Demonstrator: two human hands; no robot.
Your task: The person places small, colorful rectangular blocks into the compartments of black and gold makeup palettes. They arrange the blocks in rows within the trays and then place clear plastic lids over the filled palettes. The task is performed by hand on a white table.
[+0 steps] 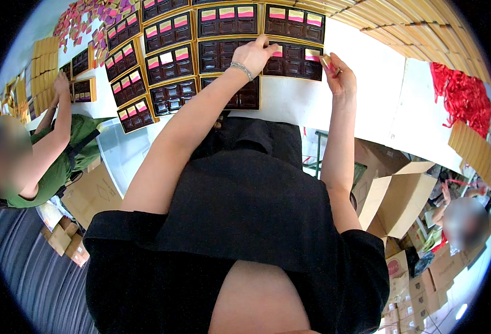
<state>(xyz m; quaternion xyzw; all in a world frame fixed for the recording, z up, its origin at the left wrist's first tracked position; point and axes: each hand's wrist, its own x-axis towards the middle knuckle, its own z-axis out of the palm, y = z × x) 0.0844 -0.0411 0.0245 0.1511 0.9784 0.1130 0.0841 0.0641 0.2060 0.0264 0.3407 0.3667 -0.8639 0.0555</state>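
Nearest the body, a dark brown tray (244, 101) lies on the white tabletop (374, 106), partly under the left forearm. Slightly farther, the right hand (343, 79) pinches a small gold-and-pink piece (327, 60) between thumb and finger, just beside the right end of a compartmented tray (292, 69). In that tray's far row, the right-hand square (312, 54) sits near these fingertips; the left-hand square (278, 51) is at the fingertips of the left hand (251, 54), fingers bent, its grip impossible to tell. Directly beyond lies a tray with three squares (293, 28).
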